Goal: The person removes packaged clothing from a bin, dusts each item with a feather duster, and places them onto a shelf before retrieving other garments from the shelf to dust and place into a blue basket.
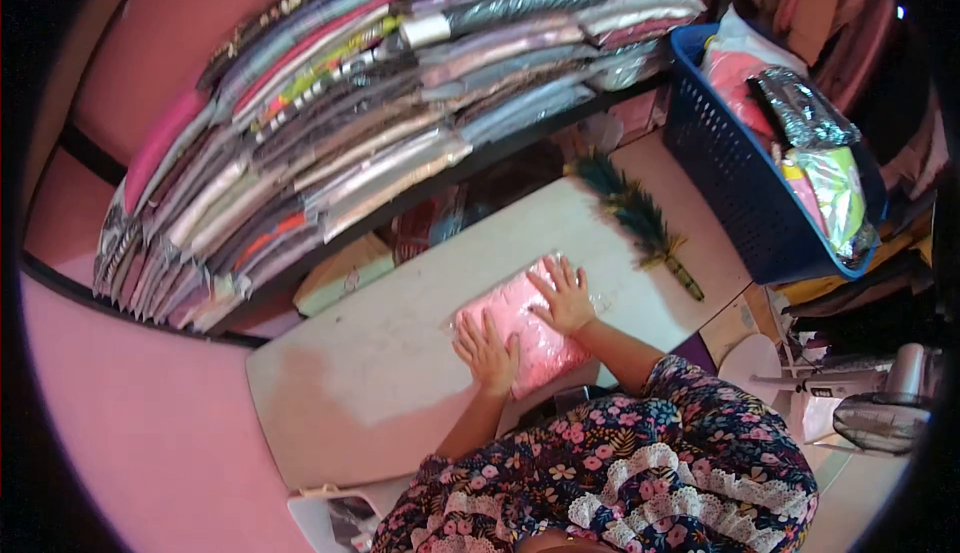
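A pink folded item in a clear plastic bag (530, 348) lies flat on the white table (370, 393). My left hand (488, 353) rests on its left side with the fingers spread. On its upper right part lies my right hand (565, 296), palm down and fingers apart. Both hands touch the plastic, and neither grips it. The bag's middle shows between them, shiny and slightly wrinkled.
Above the table, a shelf holds long stacks of bagged folded clothes (350, 103). A green feathery duster (640, 218) lies at the table's right. Beyond it stands a blue basket (720, 153) of bagged items. A fan (885, 418) is at lower right.
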The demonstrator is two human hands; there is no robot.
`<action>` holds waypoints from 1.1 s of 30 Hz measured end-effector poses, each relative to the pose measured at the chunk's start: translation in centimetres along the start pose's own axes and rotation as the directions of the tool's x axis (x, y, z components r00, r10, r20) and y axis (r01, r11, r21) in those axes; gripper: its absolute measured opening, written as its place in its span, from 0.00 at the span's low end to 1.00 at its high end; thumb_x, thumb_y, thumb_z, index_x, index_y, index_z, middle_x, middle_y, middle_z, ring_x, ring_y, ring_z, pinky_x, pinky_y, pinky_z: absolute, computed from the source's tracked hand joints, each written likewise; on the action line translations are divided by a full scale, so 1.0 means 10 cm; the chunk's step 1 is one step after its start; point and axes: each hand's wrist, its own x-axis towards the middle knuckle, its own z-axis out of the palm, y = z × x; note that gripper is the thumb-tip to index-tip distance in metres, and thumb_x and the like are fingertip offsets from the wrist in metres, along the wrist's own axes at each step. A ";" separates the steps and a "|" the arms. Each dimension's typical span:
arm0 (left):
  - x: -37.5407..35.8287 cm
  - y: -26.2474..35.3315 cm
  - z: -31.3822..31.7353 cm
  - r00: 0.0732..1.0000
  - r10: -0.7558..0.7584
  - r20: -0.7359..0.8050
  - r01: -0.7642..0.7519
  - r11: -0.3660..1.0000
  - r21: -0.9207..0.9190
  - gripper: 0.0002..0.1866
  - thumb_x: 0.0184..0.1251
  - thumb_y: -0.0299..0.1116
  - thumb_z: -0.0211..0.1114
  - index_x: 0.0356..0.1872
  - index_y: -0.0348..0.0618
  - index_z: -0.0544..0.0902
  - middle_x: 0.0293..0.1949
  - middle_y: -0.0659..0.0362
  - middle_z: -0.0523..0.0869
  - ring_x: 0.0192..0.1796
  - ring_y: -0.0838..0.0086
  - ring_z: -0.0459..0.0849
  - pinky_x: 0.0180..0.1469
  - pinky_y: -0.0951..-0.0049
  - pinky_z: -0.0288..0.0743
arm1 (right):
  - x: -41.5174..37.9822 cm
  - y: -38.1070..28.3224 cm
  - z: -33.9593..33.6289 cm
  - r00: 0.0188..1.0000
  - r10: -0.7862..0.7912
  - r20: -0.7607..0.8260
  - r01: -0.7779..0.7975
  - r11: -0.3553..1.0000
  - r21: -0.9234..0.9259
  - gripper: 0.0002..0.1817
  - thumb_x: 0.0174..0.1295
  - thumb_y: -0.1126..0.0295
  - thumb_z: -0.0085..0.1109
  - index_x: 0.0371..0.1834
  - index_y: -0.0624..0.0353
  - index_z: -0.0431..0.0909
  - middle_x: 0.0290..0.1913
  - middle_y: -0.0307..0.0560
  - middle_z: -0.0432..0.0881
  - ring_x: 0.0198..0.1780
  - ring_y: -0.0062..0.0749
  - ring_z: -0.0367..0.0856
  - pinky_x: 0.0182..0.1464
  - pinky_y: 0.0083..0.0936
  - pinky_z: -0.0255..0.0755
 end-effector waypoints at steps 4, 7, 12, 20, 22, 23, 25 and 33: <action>-0.01 -0.21 0.09 1.000 -0.012 -0.029 0.008 0.990 -0.144 0.39 0.61 0.48 0.57 0.70 0.41 0.56 0.71 0.40 0.49 0.73 0.44 0.44 0.70 0.44 0.36 | 0.01 -0.01 -0.05 0.998 -0.029 -0.050 0.027 0.999 -0.032 0.35 0.59 0.43 0.51 0.70 0.35 0.58 0.74 0.57 0.47 0.73 0.61 0.44 0.67 0.64 0.43; -0.16 -0.35 -0.04 0.987 -0.075 -0.144 0.034 0.963 -0.266 0.39 0.56 0.39 0.63 0.69 0.40 0.57 0.69 0.40 0.55 0.72 0.46 0.48 0.70 0.47 0.40 | -0.09 0.02 -0.12 0.950 0.158 -0.270 -0.127 0.983 0.129 0.36 0.54 0.55 0.61 0.68 0.45 0.62 0.68 0.66 0.56 0.67 0.61 0.57 0.64 0.53 0.56; -0.23 -0.47 -0.17 0.963 -0.256 -0.079 0.157 0.780 -0.605 0.44 0.45 0.27 0.72 0.66 0.41 0.59 0.64 0.41 0.62 0.70 0.49 0.54 0.70 0.54 0.49 | -0.14 0.09 -0.26 0.905 0.425 -0.033 -0.379 0.839 0.389 0.37 0.50 0.60 0.65 0.62 0.69 0.63 0.58 0.69 0.69 0.59 0.58 0.69 0.58 0.41 0.67; -0.25 -0.29 -0.08 0.957 -0.283 0.062 0.281 0.854 -0.437 0.31 0.47 0.22 0.71 0.54 0.47 0.66 0.43 0.51 0.78 0.41 0.56 0.80 0.44 0.62 0.74 | -0.05 0.42 -0.33 0.935 0.273 0.227 -0.346 0.844 0.410 0.32 0.52 0.66 0.63 0.60 0.60 0.62 0.37 0.67 0.81 0.40 0.62 0.80 0.44 0.47 0.74; -0.23 -0.08 -0.11 0.943 -0.330 0.047 0.294 0.756 -0.585 0.26 0.49 0.22 0.69 0.49 0.45 0.67 0.40 0.53 0.77 0.40 0.63 0.79 0.41 0.65 0.72 | 0.04 0.49 -0.69 0.988 0.073 0.137 -0.127 0.885 0.448 0.33 0.55 0.68 0.59 0.64 0.57 0.58 0.34 0.66 0.81 0.37 0.62 0.80 0.41 0.48 0.73; -0.18 0.09 -0.29 0.938 -0.346 0.016 0.281 0.734 -0.618 0.25 0.50 0.22 0.68 0.50 0.43 0.68 0.41 0.54 0.76 0.41 0.66 0.78 0.42 0.66 0.72 | 0.15 0.49 -0.97 0.997 -0.012 0.075 -0.025 0.879 0.476 0.34 0.57 0.68 0.58 0.67 0.56 0.55 0.34 0.66 0.81 0.36 0.61 0.80 0.40 0.49 0.73; 0.10 0.51 -0.84 0.940 -0.284 -0.190 0.132 0.815 -0.565 0.25 0.53 0.22 0.66 0.54 0.38 0.68 0.44 0.53 0.76 0.46 0.68 0.76 0.47 0.67 0.71 | 0.43 0.50 -1.78 0.990 -0.123 -0.066 0.138 0.801 0.582 0.38 0.57 0.69 0.58 0.71 0.47 0.51 0.31 0.66 0.80 0.34 0.60 0.80 0.37 0.47 0.74; 1.96 2.52 -3.25 0.849 0.224 -0.479 -0.464 0.749 -0.473 0.42 0.53 0.28 0.62 0.71 0.36 0.53 0.71 0.54 0.57 0.71 0.64 0.58 0.69 0.67 0.56 | 1.78 1.12 -5.14 0.654 -0.323 -0.684 0.705 0.588 0.397 0.20 0.52 0.82 0.54 0.49 0.58 0.80 0.43 0.46 0.85 0.43 0.23 0.81 0.47 0.22 0.74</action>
